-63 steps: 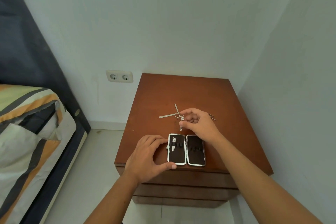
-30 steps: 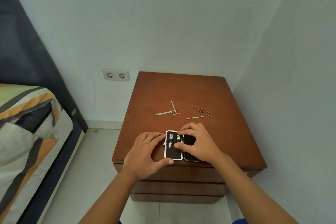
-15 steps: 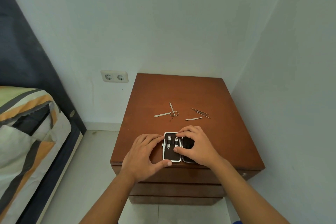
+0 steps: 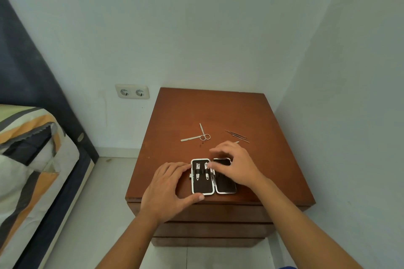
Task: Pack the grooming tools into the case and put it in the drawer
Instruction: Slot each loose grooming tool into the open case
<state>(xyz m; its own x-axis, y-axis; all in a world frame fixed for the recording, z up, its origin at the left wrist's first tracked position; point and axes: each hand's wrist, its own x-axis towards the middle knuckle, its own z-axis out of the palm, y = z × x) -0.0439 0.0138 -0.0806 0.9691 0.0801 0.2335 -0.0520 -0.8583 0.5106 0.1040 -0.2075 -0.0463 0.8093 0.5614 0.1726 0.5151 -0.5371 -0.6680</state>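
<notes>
The small black case (image 4: 202, 185) with a silver rim lies flat and wide open near the front edge of the brown nightstand (image 4: 218, 111). Two nail clippers (image 4: 201, 170) sit under straps in its left half. My left hand (image 4: 168, 188) holds the case's left edge between fingers and thumb. My right hand (image 4: 234, 164) hovers over the right half, fingers apart and empty. Behind lie small scissors (image 4: 203, 134), a flat nail file (image 4: 189, 139), thin tweezers (image 4: 237, 136), and a small tool (image 4: 236, 142) mostly hidden by my right fingers.
The nightstand has stacked drawer fronts (image 4: 214, 227) below its top, all closed. White walls stand close behind and to the right. A double wall socket (image 4: 132, 91) is on the left. A bed with a striped cover (image 4: 26, 159) sits at the left, across a strip of tiled floor.
My right hand brought a second clipper from the tabletop into the case's left half, pressed it in, and has now lifted off and moved back, empty. My left hand stayed on the case.
</notes>
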